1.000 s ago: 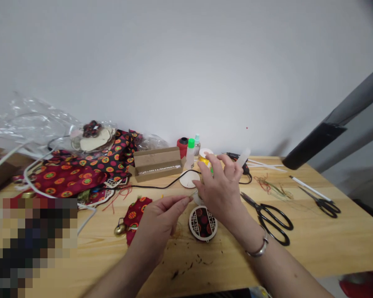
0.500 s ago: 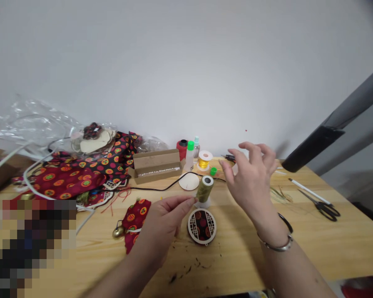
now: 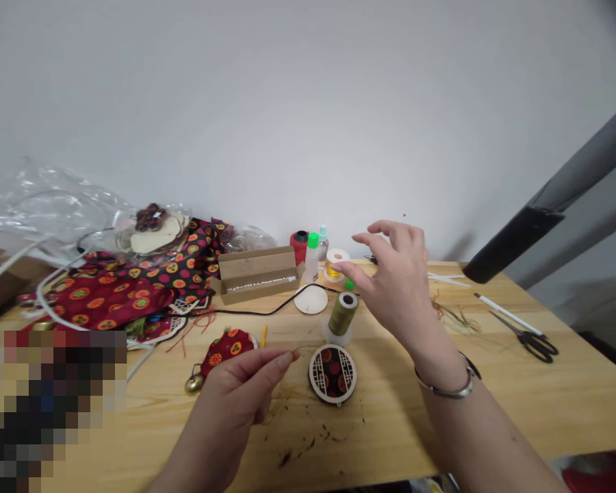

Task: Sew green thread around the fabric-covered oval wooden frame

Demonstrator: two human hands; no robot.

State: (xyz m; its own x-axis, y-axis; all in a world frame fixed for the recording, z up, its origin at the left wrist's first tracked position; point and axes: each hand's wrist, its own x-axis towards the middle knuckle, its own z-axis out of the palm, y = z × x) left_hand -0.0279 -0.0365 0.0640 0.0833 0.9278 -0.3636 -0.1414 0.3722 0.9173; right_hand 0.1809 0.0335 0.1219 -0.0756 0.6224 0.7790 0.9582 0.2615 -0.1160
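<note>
My left hand [image 3: 236, 400] pinches the end of a thin olive thread between thumb and forefinger, low over the table. The thread runs toward the olive thread spool [image 3: 343, 315], which stands a little tilted on its white base. My right hand [image 3: 398, 281] hangs open behind and to the right of the spool, fingers spread and curved, touching nothing I can see. Just in front of the spool lies a round pendant [image 3: 332, 374] with a cream lattice rim over dark patterned cloth. Partly hidden behind my left hand is a red patterned cloth piece [image 3: 228, 348] with a brass bell [image 3: 194, 380].
Behind stand a cardboard box [image 3: 259, 277], a green-capped bottle [image 3: 313, 257], a yellow thread spool [image 3: 336, 266] and a white disc [image 3: 311, 300]. Black scissors [image 3: 536, 346] and a white pen [image 3: 508, 315] lie right. Patterned fabric [image 3: 118, 291] is heaped left. A black cord [image 3: 257, 313] crosses the table.
My left hand has moved left and nearer to me, drawing the thread away from the spool. My right hand has shifted slightly left and up, still open. The spool's tilt has changed a little.
</note>
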